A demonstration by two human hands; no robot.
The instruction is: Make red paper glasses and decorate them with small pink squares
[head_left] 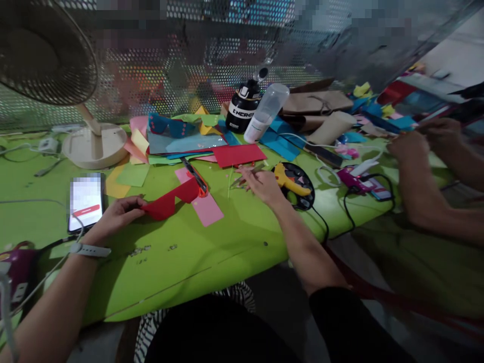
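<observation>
My left hand (126,210) pinches the left end of a red paper cut-out (164,202) shaped like glasses, which is held slightly above the green table. The cut-out's other end reaches a dark, slim tool with orange parts (196,176), lying over a pink paper card (207,209). My right hand (262,184) is over the table with its fingers drawn together around a slim greyish thing too blurred to name. A thin green strip (230,181) is just left of its fingertips. Right beside this hand, a yellow glue gun (293,181) rests on a black round tray (308,174).
Coloured paper, blue paper glasses (170,126), a black bottle (242,108) and a clear bottle (266,113) line the back. A fan (93,143) and phone (86,201) stand left. Cables and a purple power strip (355,180) lie right, near another person's hands (410,146).
</observation>
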